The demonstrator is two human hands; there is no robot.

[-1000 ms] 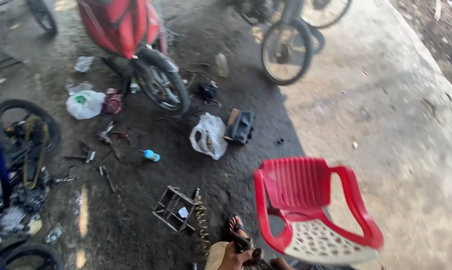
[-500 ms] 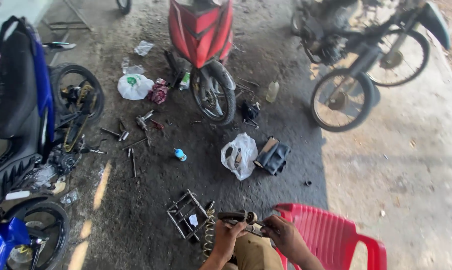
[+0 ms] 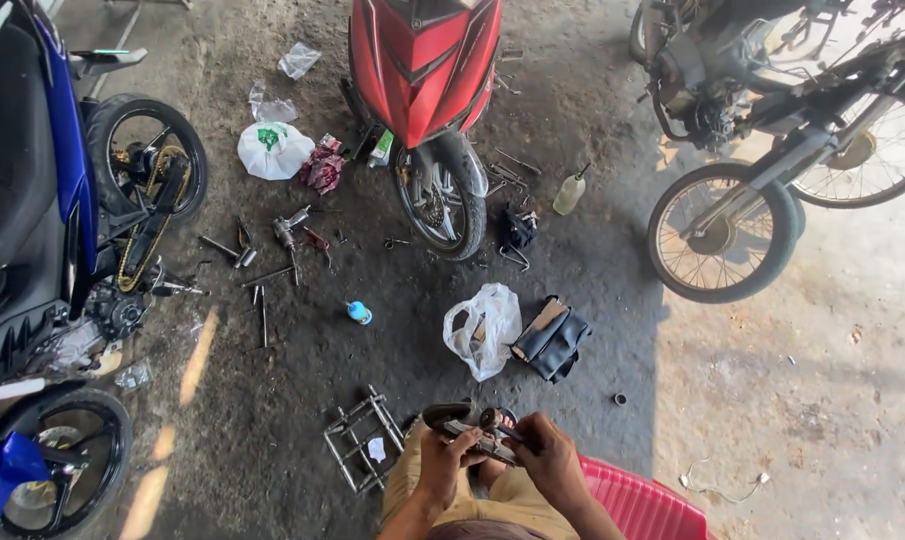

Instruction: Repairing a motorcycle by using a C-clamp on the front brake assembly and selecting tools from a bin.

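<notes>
Both my hands hold a small dark metal motorcycle part (image 3: 469, 421) over my knees at the bottom centre. My left hand (image 3: 441, 462) grips it from below on the left side. My right hand (image 3: 546, 458) closes over its right end, fingers curled around it. A metal wire rack (image 3: 360, 440) lies on the ground just left of my hands. I sit on a red plastic chair (image 3: 642, 505), seen at the lower right.
A red motorcycle (image 3: 427, 90) stands ahead, a blue one (image 3: 42, 220) at the left, another motorcycle (image 3: 772, 150) at the right. Loose tools (image 3: 272, 255), white plastic bags (image 3: 480, 328), a black pouch (image 3: 552, 338), a small bottle (image 3: 569, 190) and a blue-capped item (image 3: 358, 313) lie scattered on the dirty floor.
The view has swung left and down, so the red chair slid toward the lower right and the blue motorcycle came into view. My hands have come together on the metal part.
</notes>
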